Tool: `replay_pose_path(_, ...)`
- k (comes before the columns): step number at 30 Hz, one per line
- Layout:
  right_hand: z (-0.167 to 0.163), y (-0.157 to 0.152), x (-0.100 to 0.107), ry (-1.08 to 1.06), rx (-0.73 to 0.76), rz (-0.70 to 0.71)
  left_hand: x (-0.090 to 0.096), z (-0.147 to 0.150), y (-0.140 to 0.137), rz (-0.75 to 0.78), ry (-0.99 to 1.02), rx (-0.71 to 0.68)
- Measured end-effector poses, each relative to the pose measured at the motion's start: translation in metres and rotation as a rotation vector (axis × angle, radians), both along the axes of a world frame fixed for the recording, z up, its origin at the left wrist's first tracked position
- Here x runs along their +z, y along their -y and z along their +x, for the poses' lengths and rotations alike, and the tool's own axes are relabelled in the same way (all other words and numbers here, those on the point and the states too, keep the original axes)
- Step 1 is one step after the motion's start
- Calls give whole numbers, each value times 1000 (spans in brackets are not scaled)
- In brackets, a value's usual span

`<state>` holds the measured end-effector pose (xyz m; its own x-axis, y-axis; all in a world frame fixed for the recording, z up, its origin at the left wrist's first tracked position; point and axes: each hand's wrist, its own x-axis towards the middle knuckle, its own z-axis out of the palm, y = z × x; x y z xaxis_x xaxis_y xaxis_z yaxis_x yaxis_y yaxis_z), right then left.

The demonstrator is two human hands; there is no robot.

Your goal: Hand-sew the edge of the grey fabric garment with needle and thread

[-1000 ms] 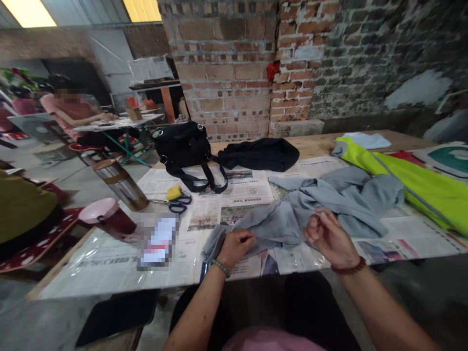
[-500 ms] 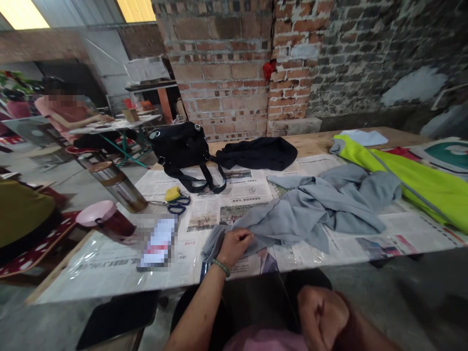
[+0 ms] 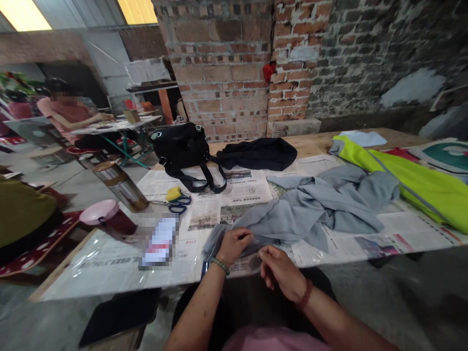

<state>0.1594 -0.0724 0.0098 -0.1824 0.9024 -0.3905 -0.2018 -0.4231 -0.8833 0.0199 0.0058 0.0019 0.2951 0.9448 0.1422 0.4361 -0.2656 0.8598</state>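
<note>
While the left hand [image 3: 236, 243] pinches the grey cloth [image 3: 292, 214], the right hand [image 3: 280, 268] hangs just beside it

Closed with thumb against bent forefinger, the left hand has hold of the cloth's left end, near the table edge. The right hand is drawn into a loose pinch at the near side of that grip, thumb and forefinger together; whether anything fine sits between the tips is too small to tell. The cloth spreads in bunched folds beyond the left hand and off to the right.

I judge the likeliest trouble to be a stray layer caught under the left fingers, since the folds crowd right up to them. A hard tug could also drag the heap, as the plastic-covered newspaper [image 3: 84, 275] beneath looks slick.

Left of the grip stand a lidded maroon cup [image 3: 119, 222] and a steel flask [image 3: 124, 190], with a blurred-out item [image 3: 159, 241] nearer the hand and blue-handled scissors [image 3: 179, 207] a little beyond it. Well right lies a bright yellow garment [image 3: 405, 180], an iron [image 3: 449, 155] past it. Farther ahead of the grip are a black bag [image 3: 181, 146] and a dark cloth [image 3: 259, 153], then the brick wall [image 3: 219, 73]; far left, a co-worker in pink [image 3: 60, 114] sits at another table [image 3: 106, 126].
</note>
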Motion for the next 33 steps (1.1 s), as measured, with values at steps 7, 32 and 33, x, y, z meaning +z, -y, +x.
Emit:
replay_pose_path(7,-4,-11,-3,29,-5,-44,-2,1,-1,-53,43,24)
replay_pose_path(32,-9,-25,4,151,-88,39,-1,2,1,-73,136,13)
replay_pose_path(33,-3,-20,7,192,-38,43,0,2,2,-52,122,13)
